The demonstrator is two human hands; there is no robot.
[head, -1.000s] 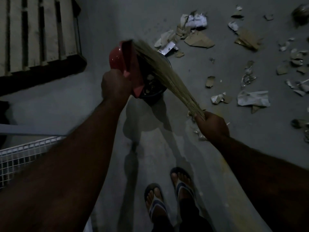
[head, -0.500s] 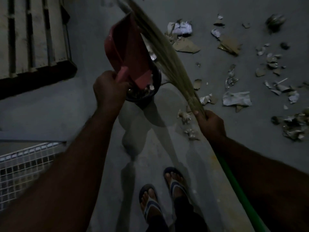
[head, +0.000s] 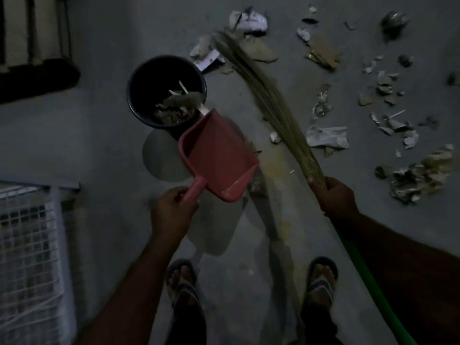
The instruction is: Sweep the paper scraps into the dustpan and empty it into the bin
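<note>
Dim concrete floor (head: 104, 135), left hand (head: 171, 210) closed round red dustpan (head: 219, 158) handle beside bin (head: 165, 90) holding scraps, right hand (head: 336, 197) gripping broom (head: 271, 100), paper scraps (head: 326, 136) scattered right.

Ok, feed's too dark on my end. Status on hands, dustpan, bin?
Left hand grips red dustpan, pan looks empty. Right hand grips broom. Bin holds scraps. Paper scraps on floor to the right.

Dustpan (head: 219, 155) lowered off bin (head: 166, 92) (now empty), broom (head: 268, 100) swung down twd floor scraps.
</note>
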